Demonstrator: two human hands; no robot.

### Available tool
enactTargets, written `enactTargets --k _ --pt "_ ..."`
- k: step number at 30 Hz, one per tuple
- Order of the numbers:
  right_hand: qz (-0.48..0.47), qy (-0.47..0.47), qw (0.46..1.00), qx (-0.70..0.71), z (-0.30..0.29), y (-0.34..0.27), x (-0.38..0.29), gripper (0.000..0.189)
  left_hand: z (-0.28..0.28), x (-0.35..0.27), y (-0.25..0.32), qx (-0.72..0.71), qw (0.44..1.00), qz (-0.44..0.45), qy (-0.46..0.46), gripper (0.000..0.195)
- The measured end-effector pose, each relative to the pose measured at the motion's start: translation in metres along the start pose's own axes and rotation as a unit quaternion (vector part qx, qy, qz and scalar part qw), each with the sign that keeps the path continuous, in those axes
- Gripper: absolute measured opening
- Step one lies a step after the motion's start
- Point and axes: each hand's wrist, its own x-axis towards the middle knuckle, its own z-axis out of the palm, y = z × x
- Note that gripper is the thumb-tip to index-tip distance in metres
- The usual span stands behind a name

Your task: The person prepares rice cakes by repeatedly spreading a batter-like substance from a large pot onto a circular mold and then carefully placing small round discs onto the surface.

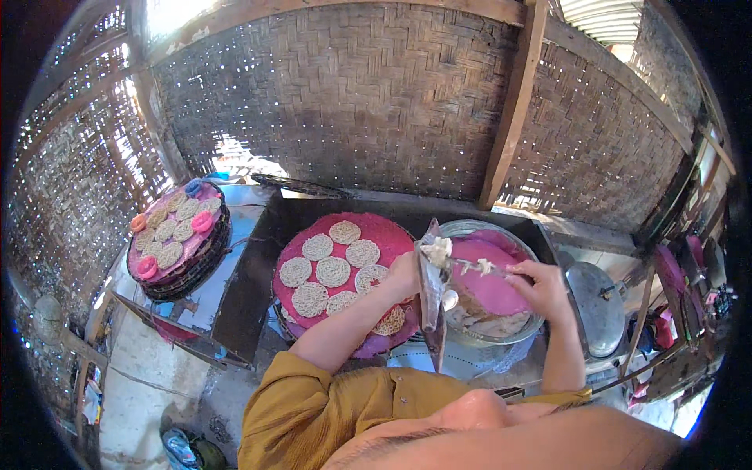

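My left hand [406, 275] grips the side of a plastic piping bag [432, 288] that hangs with its narrow end down. In my right hand [537, 288] is the handle of a spoon [479, 265], with pale dough stuck along it. A lump of pale dough [436, 251] sits at the bag's mouth by the spoon's head. Below the right hand stands a large metal basin [531, 332] with pink plastic sheet [490, 276] over wet pale dough [493, 323]. Left of the bag, round lattices of piped dough [333, 271] lie on a pink-covered round tray [376, 226].
A stack of round woven trays [194, 276] at the left bears more dough lattices and pink, orange and blue plastic rings [202, 222]. A dark raised board [241, 294] edges the work surface. A round metal lid [594, 311] stands at the right. A woven bamboo wall [352, 106] rises behind.
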Motion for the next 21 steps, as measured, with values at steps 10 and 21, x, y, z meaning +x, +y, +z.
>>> enactTargets --k 10,21 --pt "-0.034 -0.252 0.919 -0.301 -0.064 -0.061 0.057 0.029 0.008 -0.023 0.048 0.094 0.994 0.047 -0.002 0.037" --pt "-0.4 -0.065 0.842 -0.356 0.011 -0.066 0.034 0.016 0.007 -0.016 0.023 0.006 0.999 0.015 -0.039 0.034"
